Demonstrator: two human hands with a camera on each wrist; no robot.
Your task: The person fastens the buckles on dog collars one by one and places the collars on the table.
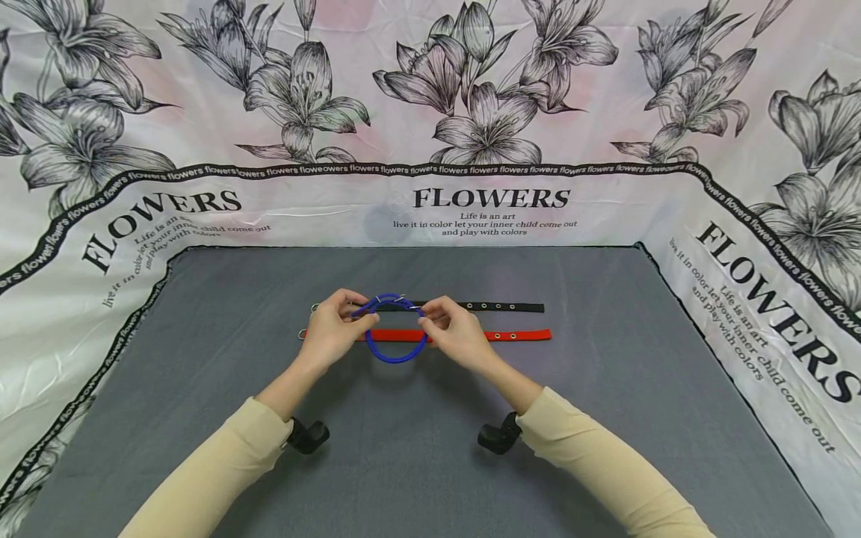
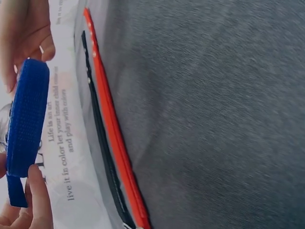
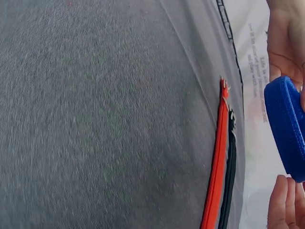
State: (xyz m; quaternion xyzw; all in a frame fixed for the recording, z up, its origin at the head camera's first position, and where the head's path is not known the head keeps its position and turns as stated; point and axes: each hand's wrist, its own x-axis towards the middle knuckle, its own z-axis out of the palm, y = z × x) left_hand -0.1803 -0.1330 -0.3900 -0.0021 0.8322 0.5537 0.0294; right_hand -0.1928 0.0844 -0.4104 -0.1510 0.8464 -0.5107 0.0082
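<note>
A blue pet collar (image 1: 395, 359) is bent into a buckled loop and held up over the table, its metal fittings at the top of the loop. My left hand (image 1: 329, 329) pinches its left side with thumb and fingers. On the opposite side my right hand (image 1: 460, 332) grips the loop near the metal parts. In the left wrist view the collar's woven band (image 2: 31, 114) shows edge-on, with a short strap end (image 2: 16, 191) sticking out by the left fingers. Behind the loop lie a red collar (image 1: 518, 335) and a black collar (image 1: 525, 307), both stretched flat.
Both flat collars have eyelets toward the right and metal rings at the left. A grey cloth (image 1: 403, 463) covers the table. White flower-printed fabric (image 1: 323, 209) rises at the back and sides. Dark wrist-camera mounts (image 1: 308, 436) sit at both sleeve cuffs.
</note>
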